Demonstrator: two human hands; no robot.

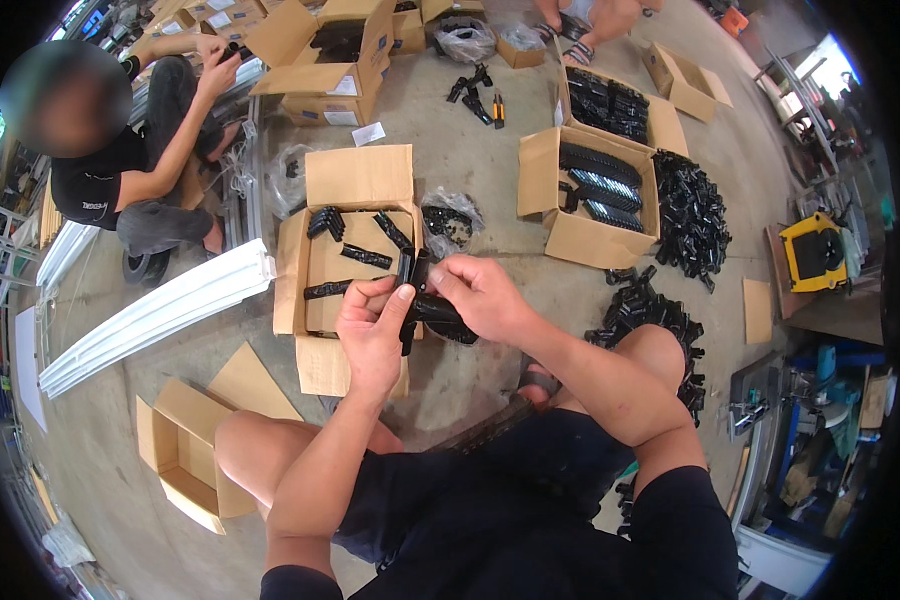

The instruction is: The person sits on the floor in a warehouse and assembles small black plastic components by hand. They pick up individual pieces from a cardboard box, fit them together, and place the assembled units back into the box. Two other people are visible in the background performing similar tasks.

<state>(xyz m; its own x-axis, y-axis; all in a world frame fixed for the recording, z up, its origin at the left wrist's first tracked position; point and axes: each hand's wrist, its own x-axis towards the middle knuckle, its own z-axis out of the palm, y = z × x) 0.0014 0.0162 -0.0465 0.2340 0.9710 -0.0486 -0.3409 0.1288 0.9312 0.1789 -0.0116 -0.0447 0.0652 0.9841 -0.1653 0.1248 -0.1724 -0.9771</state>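
Had the black part (432, 305) pinched between left hand (375, 330) and right hand (480, 295), over the open box (315, 270); grip sat on the ends, so a slip could've dropped it onto the concrete.

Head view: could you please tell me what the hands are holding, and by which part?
Both hold one black plastic part: the left hand pinches its left end, the right hand grips its upper right side.

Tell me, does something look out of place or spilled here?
Yes. Black plastic parts lie heaped on the bare floor right of the full cardboard box, not packed. Otherwise nothing odd: left hand and right hand hold one black part.
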